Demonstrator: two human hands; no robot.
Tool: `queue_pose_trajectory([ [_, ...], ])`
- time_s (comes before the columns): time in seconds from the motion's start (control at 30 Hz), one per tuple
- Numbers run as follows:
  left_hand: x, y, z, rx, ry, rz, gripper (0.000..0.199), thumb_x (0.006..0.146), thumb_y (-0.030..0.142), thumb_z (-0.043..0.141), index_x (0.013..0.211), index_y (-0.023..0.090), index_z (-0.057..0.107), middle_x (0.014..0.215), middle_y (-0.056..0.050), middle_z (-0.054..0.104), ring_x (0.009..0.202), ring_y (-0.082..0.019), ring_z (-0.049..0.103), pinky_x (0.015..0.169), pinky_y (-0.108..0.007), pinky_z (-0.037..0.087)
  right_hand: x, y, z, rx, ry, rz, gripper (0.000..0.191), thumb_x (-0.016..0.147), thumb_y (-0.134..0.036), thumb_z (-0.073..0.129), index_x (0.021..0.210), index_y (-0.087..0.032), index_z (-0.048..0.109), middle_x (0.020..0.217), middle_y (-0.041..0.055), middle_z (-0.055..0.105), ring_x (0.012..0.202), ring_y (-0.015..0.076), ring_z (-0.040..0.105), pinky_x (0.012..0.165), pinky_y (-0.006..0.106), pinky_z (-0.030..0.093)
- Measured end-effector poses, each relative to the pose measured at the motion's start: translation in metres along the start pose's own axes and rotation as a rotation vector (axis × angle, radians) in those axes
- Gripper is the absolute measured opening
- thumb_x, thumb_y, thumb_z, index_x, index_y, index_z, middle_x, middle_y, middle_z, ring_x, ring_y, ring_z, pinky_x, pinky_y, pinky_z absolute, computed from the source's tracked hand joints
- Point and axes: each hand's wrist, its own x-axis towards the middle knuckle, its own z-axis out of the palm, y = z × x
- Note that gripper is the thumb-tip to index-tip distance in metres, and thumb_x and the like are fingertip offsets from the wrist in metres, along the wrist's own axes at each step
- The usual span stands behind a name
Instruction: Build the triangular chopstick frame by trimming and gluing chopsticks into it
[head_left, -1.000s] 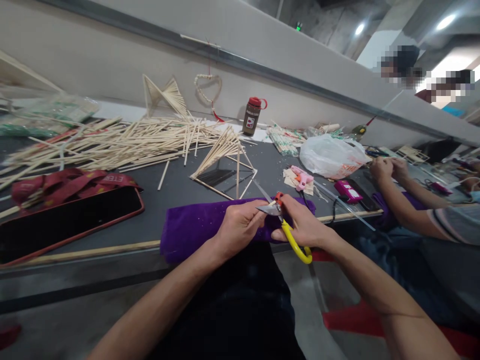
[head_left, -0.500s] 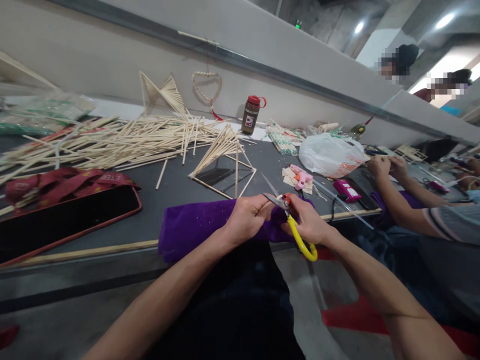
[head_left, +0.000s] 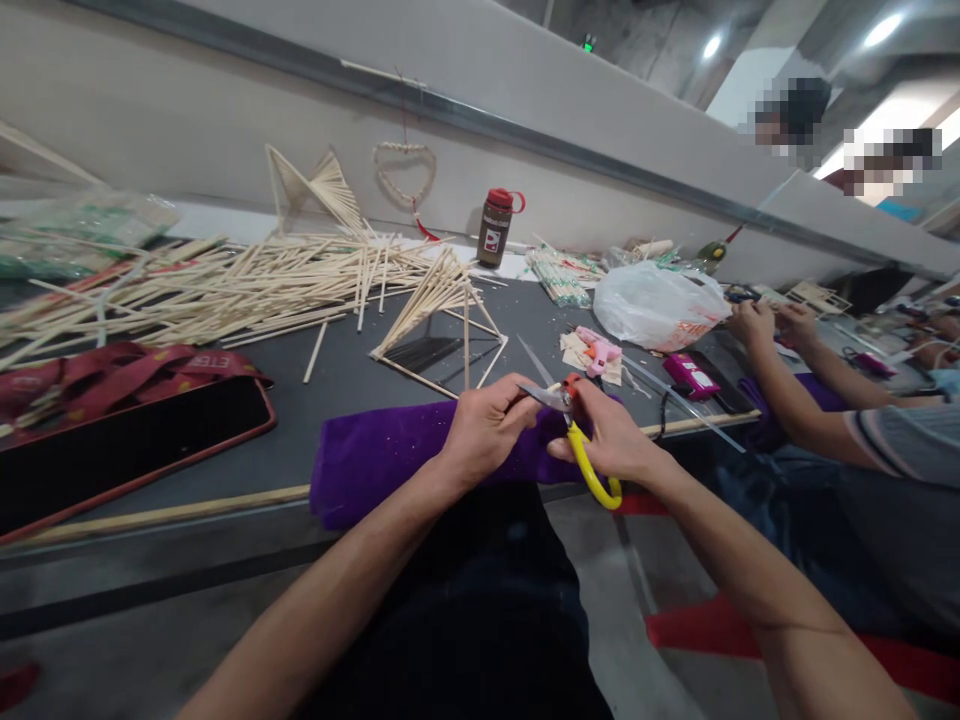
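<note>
My right hand (head_left: pixel 613 428) is closed around a pair of scissors (head_left: pixel 591 472) with a yellow handle. Their blades stand apart and point to the upper left. Between the blades lies a short piece of wooden stick (head_left: pixel 553 387). My left hand (head_left: pixel 486 428) is closed, pinching the stick, though its fingers hide most of it. Both hands are above a folded purple cloth (head_left: pixel 382 450) at the table's front edge. Just beyond them stands a pyramid-like frame (head_left: pixel 466 335) built from thin wooden sticks.
A heap of loose sticks (head_left: pixel 262 285) covers the left back, with a phone (head_left: pixel 142 450) in front. Behind stands a bottle (head_left: pixel 494 232). Rightward are a pink glue gun (head_left: pixel 598 352), a white plastic bag (head_left: pixel 652 305) and a magenta box (head_left: pixel 690 376). A co-worker's hands (head_left: pixel 772 325) are further right.
My hands have shifted slightly left and up in view along with the scissors. The right fingers have loosened a little at the handle. The whole scene has drifted slightly left.
</note>
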Motion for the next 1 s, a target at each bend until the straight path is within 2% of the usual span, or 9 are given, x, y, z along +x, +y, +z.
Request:
queue_pose_trajectory([
  [0.13,-0.005,0.001,-0.008,-0.05,-0.048,-0.025,0.016,0.085,0.024,0.053,0.078,0.017,0.066,0.063,0.003,0.06,0.058,-0.008,0.054,0.058,-0.02,0.039,0.002,-0.004,0.0,-0.078,0.002,-0.095,0.051,0.065,-0.044,0.07,0.1,-0.02,0.042,0.091,0.0034,0.052,0.074,0.0178,0.047,0.065,0.03,0.036],
  [0.4,-0.015,0.002,-0.013,-0.389,-0.17,-0.316,0.014,0.079,0.025,0.057,0.079,0.014,0.065,0.051,0.006,0.05,0.041,-0.004,0.033,0.042,-0.018,0.025,0.003,-0.006,-0.003,-0.092,-0.103,-0.209,0.056,0.064,-0.049,0.071,0.101,-0.018,0.042,0.096,0.0062,0.05,0.082,0.021,0.047,0.074,0.035,0.04],
  [0.57,-0.019,0.001,-0.016,-0.454,-0.243,-0.393,0.021,0.081,0.032,0.057,0.073,0.014,0.062,0.05,0.005,0.049,0.04,-0.004,0.032,0.04,-0.018,0.023,0.002,-0.01,-0.006,-0.087,-0.127,-0.225,0.056,0.065,-0.05,0.071,0.1,-0.018,0.042,0.095,0.0055,0.049,0.08,0.02,0.045,0.072,0.034,0.039],
  [0.67,-0.02,0.001,-0.018,-0.348,-0.259,-0.342,0.018,0.083,0.027,0.052,0.075,0.014,0.062,0.054,0.004,0.053,0.043,-0.005,0.036,0.043,-0.018,0.027,0.002,-0.011,-0.006,-0.072,-0.169,-0.182,0.053,0.065,-0.047,0.072,0.099,-0.019,0.042,0.094,0.0043,0.049,0.078,0.0187,0.045,0.07,0.033,0.039],
  [0.83,-0.023,0.001,-0.018,-0.102,-0.227,-0.144,0.026,0.087,0.023,0.045,0.065,0.015,0.056,0.058,0.004,0.053,0.053,-0.006,0.046,0.055,-0.019,0.034,-0.001,-0.011,-0.003,-0.041,-0.214,-0.122,0.049,0.066,-0.044,0.072,0.097,-0.019,0.043,0.094,0.0034,0.049,0.077,0.0176,0.046,0.069,0.031,0.038],
  [1.0,-0.025,0.003,-0.017,-0.027,-0.194,-0.095,0.035,0.09,0.027,0.043,0.059,0.015,0.055,0.063,0.001,0.054,0.055,-0.007,0.047,0.056,-0.02,0.035,-0.003,-0.012,0.001,-0.006,-0.202,-0.082,0.043,0.067,-0.039,0.069,0.095,-0.021,0.042,0.088,0.0005,0.05,0.073,0.0156,0.044,0.063,0.029,0.036],
])
